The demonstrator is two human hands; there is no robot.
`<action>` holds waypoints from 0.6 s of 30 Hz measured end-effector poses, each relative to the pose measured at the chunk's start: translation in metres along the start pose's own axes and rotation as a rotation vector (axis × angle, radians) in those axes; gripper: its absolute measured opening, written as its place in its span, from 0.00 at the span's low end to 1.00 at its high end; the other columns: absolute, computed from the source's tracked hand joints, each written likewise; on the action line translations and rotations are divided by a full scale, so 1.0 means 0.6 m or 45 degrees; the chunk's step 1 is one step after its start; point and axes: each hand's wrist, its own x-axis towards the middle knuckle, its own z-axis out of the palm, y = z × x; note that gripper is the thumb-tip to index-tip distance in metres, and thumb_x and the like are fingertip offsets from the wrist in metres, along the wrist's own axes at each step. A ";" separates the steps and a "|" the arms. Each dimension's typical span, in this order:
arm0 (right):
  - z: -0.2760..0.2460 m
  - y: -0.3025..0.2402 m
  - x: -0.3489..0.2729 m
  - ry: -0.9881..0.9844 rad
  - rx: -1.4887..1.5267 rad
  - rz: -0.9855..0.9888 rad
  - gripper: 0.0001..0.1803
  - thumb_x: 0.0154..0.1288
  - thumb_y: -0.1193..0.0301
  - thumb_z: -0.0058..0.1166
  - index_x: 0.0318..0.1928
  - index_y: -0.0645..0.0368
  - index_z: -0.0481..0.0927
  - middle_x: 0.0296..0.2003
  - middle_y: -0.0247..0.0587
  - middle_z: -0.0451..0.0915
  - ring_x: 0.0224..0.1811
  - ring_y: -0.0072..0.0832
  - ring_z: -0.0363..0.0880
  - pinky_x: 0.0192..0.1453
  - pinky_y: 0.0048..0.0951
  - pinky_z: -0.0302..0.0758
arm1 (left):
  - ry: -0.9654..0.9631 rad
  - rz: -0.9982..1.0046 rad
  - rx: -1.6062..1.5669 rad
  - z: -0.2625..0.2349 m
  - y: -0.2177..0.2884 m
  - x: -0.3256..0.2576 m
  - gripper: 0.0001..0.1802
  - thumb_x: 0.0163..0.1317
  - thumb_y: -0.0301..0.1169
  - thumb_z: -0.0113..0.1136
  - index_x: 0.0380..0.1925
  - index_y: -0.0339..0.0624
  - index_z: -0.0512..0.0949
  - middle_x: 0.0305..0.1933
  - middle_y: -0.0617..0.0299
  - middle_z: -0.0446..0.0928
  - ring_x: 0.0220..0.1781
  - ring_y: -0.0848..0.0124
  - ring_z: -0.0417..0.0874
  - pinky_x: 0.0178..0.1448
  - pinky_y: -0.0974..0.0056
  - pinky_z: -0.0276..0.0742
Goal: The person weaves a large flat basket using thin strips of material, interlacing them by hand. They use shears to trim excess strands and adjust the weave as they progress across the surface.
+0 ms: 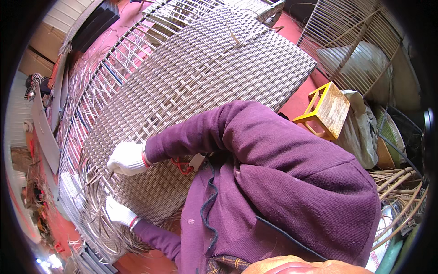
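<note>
A large woven wicker panel [219,59] in grey-brown synthetic rattan spreads from the lower left to the upper right, over a metal frame. My right hand [127,158], in a white knit glove with a red-edged cuff, is closed at the left part of the weave, with a strand at its fingertips. Below it my left hand [119,212], gloved alike, is curled against a bundle of loose rattan strands [93,196]. Its fingertips are partly hidden. The strands fan out at the panel's lower left end.
Bare frame bars [112,75] run along the panel's far side. A yellow-edged wooden stool [333,112] stands at the right, by a pale sack [358,132]. Another slatted frame [346,27] leans at the upper right. Bundled canes [397,182] lie at the right edge.
</note>
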 end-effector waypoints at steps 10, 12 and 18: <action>-0.004 0.008 0.005 0.018 -0.007 -0.063 0.08 0.64 0.68 0.58 0.36 0.59 0.84 0.29 0.51 0.84 0.35 0.53 0.85 0.43 0.48 0.80 | -0.038 0.377 0.454 0.000 -0.028 0.010 0.18 0.78 0.32 0.47 0.46 0.37 0.87 0.46 0.51 0.88 0.48 0.57 0.88 0.56 0.55 0.81; -0.003 0.005 0.003 -0.006 -0.008 -0.029 0.07 0.64 0.69 0.59 0.35 0.60 0.84 0.29 0.51 0.84 0.36 0.53 0.85 0.43 0.47 0.80 | -0.045 0.295 0.226 0.001 -0.021 0.008 0.16 0.77 0.31 0.51 0.45 0.35 0.87 0.45 0.49 0.88 0.48 0.56 0.88 0.56 0.55 0.81; 0.006 -0.012 -0.018 0.113 0.000 -0.008 0.09 0.66 0.68 0.60 0.42 0.59 0.86 0.34 0.51 0.85 0.39 0.52 0.86 0.46 0.47 0.81 | 0.041 0.013 -0.197 -0.008 0.013 -0.009 0.18 0.75 0.35 0.55 0.46 0.29 0.86 0.47 0.43 0.87 0.46 0.51 0.87 0.55 0.52 0.80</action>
